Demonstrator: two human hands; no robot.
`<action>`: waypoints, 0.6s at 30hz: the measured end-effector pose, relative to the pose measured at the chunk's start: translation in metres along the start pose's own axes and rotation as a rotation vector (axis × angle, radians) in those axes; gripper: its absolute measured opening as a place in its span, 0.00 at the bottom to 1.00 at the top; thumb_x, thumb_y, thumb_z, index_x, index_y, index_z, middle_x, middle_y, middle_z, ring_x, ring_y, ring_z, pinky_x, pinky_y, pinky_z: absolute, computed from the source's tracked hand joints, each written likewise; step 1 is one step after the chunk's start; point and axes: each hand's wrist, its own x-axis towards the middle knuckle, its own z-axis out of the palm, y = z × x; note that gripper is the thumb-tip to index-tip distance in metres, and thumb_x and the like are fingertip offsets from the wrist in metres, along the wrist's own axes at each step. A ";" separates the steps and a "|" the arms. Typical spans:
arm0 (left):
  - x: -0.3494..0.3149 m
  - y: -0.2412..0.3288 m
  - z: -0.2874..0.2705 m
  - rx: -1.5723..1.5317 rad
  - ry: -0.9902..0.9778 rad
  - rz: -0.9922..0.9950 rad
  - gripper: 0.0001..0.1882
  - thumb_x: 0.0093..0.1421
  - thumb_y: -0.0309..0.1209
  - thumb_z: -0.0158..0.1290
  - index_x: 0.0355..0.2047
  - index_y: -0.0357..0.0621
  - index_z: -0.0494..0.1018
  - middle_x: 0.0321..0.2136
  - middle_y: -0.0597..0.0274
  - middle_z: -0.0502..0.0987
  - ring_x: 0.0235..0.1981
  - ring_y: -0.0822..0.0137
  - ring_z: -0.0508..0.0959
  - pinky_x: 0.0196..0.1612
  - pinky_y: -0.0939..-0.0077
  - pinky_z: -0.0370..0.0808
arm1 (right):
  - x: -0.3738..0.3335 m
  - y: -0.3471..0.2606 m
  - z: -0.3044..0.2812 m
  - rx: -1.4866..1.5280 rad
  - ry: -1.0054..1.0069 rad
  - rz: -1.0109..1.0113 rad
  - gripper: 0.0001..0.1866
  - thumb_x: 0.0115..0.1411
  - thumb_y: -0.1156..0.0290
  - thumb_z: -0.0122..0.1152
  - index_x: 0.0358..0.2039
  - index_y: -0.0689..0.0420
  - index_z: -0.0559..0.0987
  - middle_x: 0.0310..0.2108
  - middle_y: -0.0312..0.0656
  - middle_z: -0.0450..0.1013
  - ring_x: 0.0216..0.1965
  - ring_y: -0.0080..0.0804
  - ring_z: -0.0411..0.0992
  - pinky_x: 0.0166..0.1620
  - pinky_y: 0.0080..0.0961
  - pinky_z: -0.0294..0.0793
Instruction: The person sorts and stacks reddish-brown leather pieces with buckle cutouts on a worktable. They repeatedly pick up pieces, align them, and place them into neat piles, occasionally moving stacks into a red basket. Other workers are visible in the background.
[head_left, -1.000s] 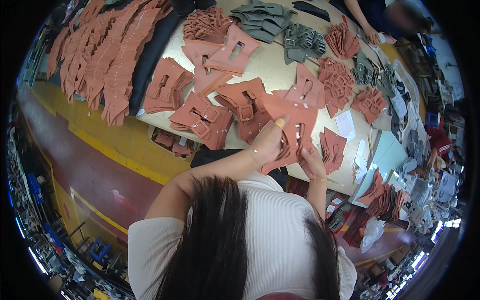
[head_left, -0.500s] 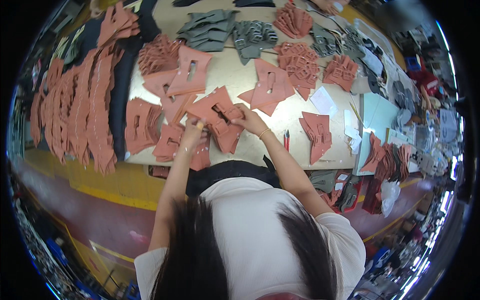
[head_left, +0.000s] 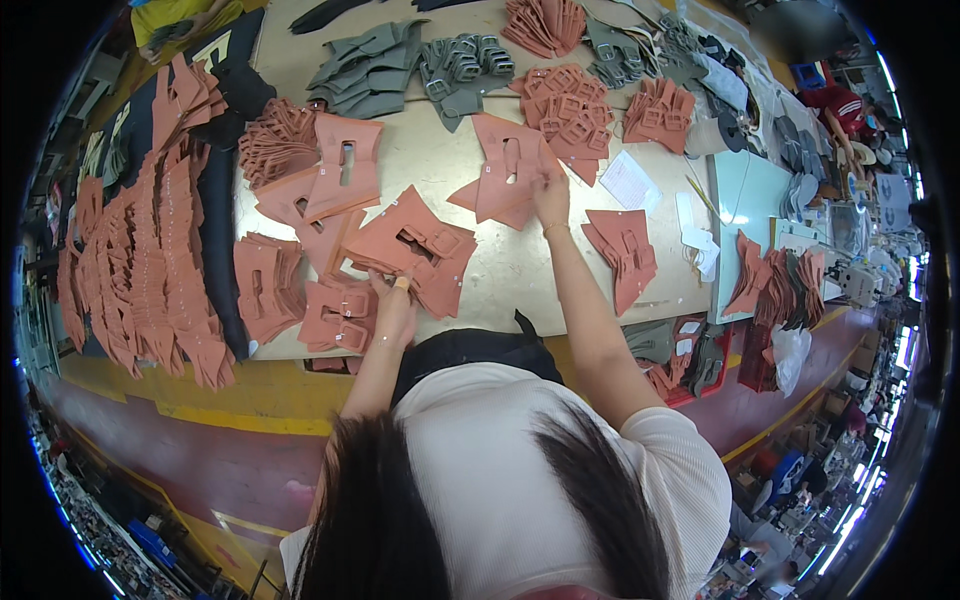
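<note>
My left hand (head_left: 395, 308) grips the lower edge of a rust-coloured leather piece (head_left: 452, 290) with a buckled strap across its dark slot, close in front of me. My right hand (head_left: 551, 200) is stretched farther out, its fingers pinched at the right edge of a flat slotted leather piece (head_left: 493, 150). That piece lies on top of others like it; the fingertips are partly hidden. Left of my left hand lie buckled leather pieces (head_left: 338, 318) and a stack of slotted pieces (head_left: 268, 290).
Rust buckled straps (head_left: 566, 105) and grey leather pieces (head_left: 370, 65) lie at the back of the table (head_left: 425, 150). Long rust stacks (head_left: 165, 250) stand on the left. To the right are a paper sheet (head_left: 629, 182) and another leather piece (head_left: 622, 255).
My right hand has let go of the buckled leather piece and moved away to the slotted piece. My left hand still holds the buckled piece, now lower over the table. The view has shifted.
</note>
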 end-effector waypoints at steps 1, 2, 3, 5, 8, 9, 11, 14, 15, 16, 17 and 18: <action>-0.001 0.001 0.000 0.005 -0.001 0.018 0.49 0.63 0.24 0.48 0.66 0.57 0.19 0.66 0.56 0.45 0.65 0.60 0.54 0.65 0.58 0.51 | 0.009 0.004 -0.002 -0.046 0.029 -0.007 0.17 0.54 0.64 0.60 0.42 0.61 0.75 0.41 0.52 0.69 0.41 0.50 0.72 0.45 0.40 0.71; -0.003 0.002 0.001 0.014 0.016 0.034 0.49 0.62 0.24 0.48 0.66 0.56 0.19 0.66 0.57 0.45 0.65 0.60 0.53 0.65 0.59 0.51 | 0.014 0.005 -0.003 -0.104 0.034 0.050 0.18 0.54 0.63 0.61 0.42 0.61 0.74 0.41 0.52 0.69 0.41 0.51 0.71 0.45 0.41 0.71; -0.004 0.002 0.002 0.021 0.003 0.066 0.49 0.62 0.23 0.48 0.66 0.54 0.20 0.66 0.55 0.45 0.65 0.60 0.53 0.65 0.60 0.52 | 0.018 0.004 -0.003 -0.136 0.048 0.027 0.18 0.54 0.63 0.61 0.42 0.60 0.74 0.41 0.51 0.70 0.42 0.51 0.71 0.45 0.41 0.71; -0.006 0.003 0.004 0.050 0.027 0.107 0.49 0.62 0.22 0.48 0.67 0.51 0.21 0.66 0.53 0.44 0.65 0.60 0.52 0.65 0.63 0.53 | 0.025 -0.003 -0.002 -0.222 0.035 0.107 0.19 0.53 0.62 0.61 0.43 0.58 0.73 0.41 0.50 0.70 0.43 0.50 0.71 0.46 0.42 0.71; -0.012 0.009 0.005 0.160 -0.038 0.160 0.48 0.61 0.21 0.49 0.67 0.48 0.23 0.66 0.48 0.43 0.65 0.59 0.52 0.64 0.67 0.54 | 0.033 -0.015 0.002 -0.140 -0.065 0.199 0.19 0.53 0.60 0.61 0.42 0.55 0.73 0.39 0.49 0.74 0.42 0.50 0.72 0.45 0.42 0.71; -0.014 0.012 0.007 0.173 -0.042 0.173 0.48 0.61 0.21 0.49 0.67 0.48 0.24 0.65 0.47 0.44 0.65 0.59 0.53 0.64 0.67 0.54 | 0.035 -0.016 0.003 -0.120 -0.082 0.241 0.19 0.53 0.60 0.62 0.43 0.55 0.72 0.38 0.49 0.75 0.41 0.50 0.73 0.45 0.41 0.72; -0.017 0.018 0.010 0.194 -0.053 0.194 0.47 0.61 0.20 0.49 0.67 0.48 0.26 0.65 0.45 0.45 0.64 0.60 0.54 0.63 0.68 0.55 | 0.039 -0.016 0.005 -0.071 -0.102 0.278 0.20 0.53 0.60 0.62 0.43 0.54 0.72 0.36 0.47 0.77 0.39 0.48 0.75 0.43 0.40 0.73; -0.020 0.023 0.013 0.253 -0.058 0.234 0.47 0.61 0.20 0.49 0.67 0.47 0.26 0.64 0.46 0.47 0.64 0.60 0.55 0.63 0.69 0.56 | 0.032 -0.006 0.005 -0.039 -0.136 0.212 0.24 0.50 0.56 0.67 0.41 0.59 0.74 0.28 0.46 0.77 0.32 0.41 0.77 0.38 0.35 0.74; -0.020 0.024 0.014 0.269 -0.053 0.223 0.47 0.61 0.20 0.48 0.67 0.47 0.27 0.64 0.46 0.48 0.63 0.60 0.56 0.63 0.69 0.57 | 0.027 -0.002 0.006 0.021 -0.092 0.198 0.23 0.50 0.57 0.67 0.39 0.60 0.74 0.28 0.46 0.77 0.32 0.40 0.77 0.38 0.34 0.74; -0.020 0.025 0.014 0.274 -0.054 0.225 0.46 0.61 0.20 0.48 0.67 0.47 0.27 0.64 0.47 0.49 0.63 0.60 0.56 0.62 0.69 0.57 | 0.019 0.000 0.007 0.075 -0.046 0.206 0.22 0.50 0.57 0.67 0.38 0.61 0.75 0.28 0.47 0.78 0.32 0.39 0.77 0.38 0.33 0.74; -0.020 0.026 0.013 0.278 -0.054 0.226 0.46 0.60 0.20 0.48 0.67 0.47 0.28 0.64 0.47 0.49 0.63 0.60 0.56 0.62 0.69 0.57 | 0.015 0.002 0.007 0.127 -0.025 0.227 0.20 0.50 0.58 0.67 0.36 0.61 0.76 0.28 0.47 0.78 0.32 0.39 0.78 0.38 0.32 0.74; -0.019 0.026 0.013 0.281 -0.058 0.211 0.46 0.61 0.20 0.49 0.67 0.47 0.28 0.63 0.47 0.50 0.63 0.60 0.57 0.62 0.69 0.57 | 0.014 0.003 0.007 0.114 -0.053 0.219 0.19 0.51 0.60 0.67 0.35 0.61 0.76 0.29 0.47 0.78 0.32 0.40 0.77 0.38 0.33 0.74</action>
